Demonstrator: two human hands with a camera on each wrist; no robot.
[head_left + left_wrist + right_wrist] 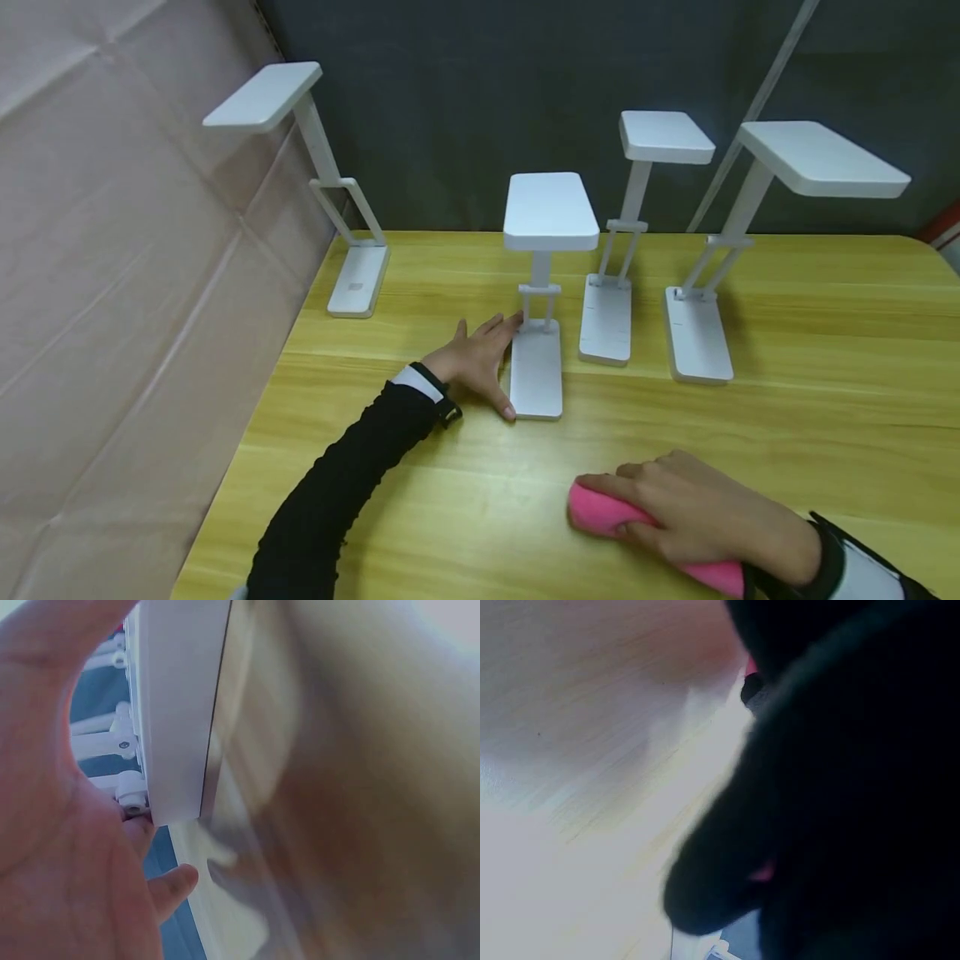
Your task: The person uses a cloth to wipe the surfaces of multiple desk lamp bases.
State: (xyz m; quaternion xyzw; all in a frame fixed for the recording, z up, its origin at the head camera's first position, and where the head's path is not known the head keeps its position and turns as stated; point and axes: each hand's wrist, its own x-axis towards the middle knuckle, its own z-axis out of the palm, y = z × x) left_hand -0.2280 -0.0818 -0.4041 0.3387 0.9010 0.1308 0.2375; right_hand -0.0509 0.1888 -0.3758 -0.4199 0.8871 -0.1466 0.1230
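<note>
My left hand lies with fingers and thumb spread along the left side of a white folding desk lamp's base, touching it near the hinge end and the front corner. That lamp's rectangular head stands raised above. The left wrist view shows the base's side beside my palm, with one fingertip below its end. My right hand grips a pink, rounded, elongated thing low over the table; its kind is unclear. In the right wrist view, a dark shape hides most of that hand.
Three similar white lamps stand unfolded: one at the far left, one just right of the touched lamp, one further right. They stand on a wooden table. A pale cloth hangs at left, a dark one behind.
</note>
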